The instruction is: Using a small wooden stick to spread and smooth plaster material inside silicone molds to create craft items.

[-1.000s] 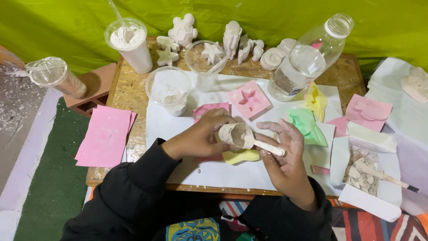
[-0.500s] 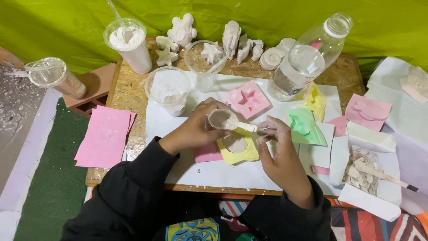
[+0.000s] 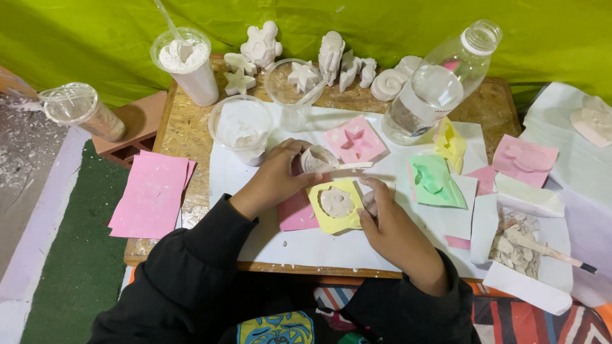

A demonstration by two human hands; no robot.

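Since half a second ago, we note the left hand (image 3: 274,181) has tipped its small cup (image 3: 315,159), fingers wrapped round it, over the filled yellow mould (image 3: 336,204) (pouring step), right hand (image 3: 389,223) fingertips pinching the mould's edge; levelling seems due.

1. We see a small chipboard table (image 3: 185,130) – its middle covered by white paper (image 3: 331,245).
2. On the paper lie a yellow mould (image 3: 336,205), pink star mould (image 3: 354,140) and green mould (image 3: 435,180).
3. Along the back stand plaster figures (image 3: 335,57), a powder cup (image 3: 185,64) and a clear bottle (image 3: 440,83).
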